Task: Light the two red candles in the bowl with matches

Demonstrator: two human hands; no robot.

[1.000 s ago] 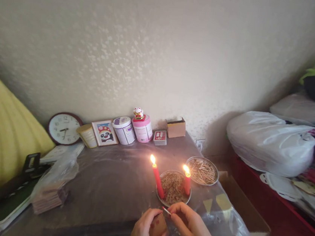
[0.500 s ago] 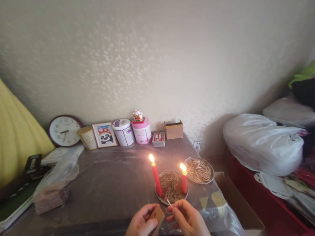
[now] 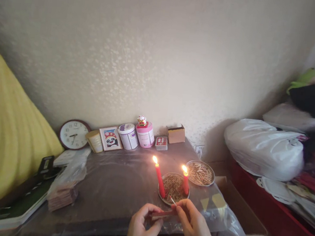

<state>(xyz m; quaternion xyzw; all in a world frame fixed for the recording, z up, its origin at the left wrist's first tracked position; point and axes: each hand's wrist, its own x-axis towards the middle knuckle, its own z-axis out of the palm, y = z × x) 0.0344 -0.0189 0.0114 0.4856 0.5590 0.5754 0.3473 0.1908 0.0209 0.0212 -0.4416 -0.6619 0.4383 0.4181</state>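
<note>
My left hand (image 3: 145, 224) grips a small matchbox (image 3: 163, 214), turned so that a reddish-brown side faces up. A thin matchstick (image 3: 173, 201) is pinched between the fingertips of my right hand (image 3: 191, 222), right at the box's far end; no flame shows on it. Just beyond the hands is a round dish (image 3: 175, 185) of brown grains. Two lit red candles stand in it: the left candle (image 3: 159, 181) is taller and leans, and the right candle (image 3: 185, 183) is shorter. Behind them to the right, a round tray (image 3: 200, 173) holds many loose matchsticks.
Along the wall stand a clock (image 3: 74, 134), a panda picture (image 3: 110, 142), two tins, a card box (image 3: 161, 143) and an open cardboard box (image 3: 176, 134). Bagged bundles (image 3: 63, 194) lie left. A cardboard carton (image 3: 238, 203) and white bag (image 3: 264, 149) are right of the table.
My left hand has turned the matchbox from upright to lying nearly level. The matchstick in my right hand now points up and away beside it. The view has shifted slightly.
</note>
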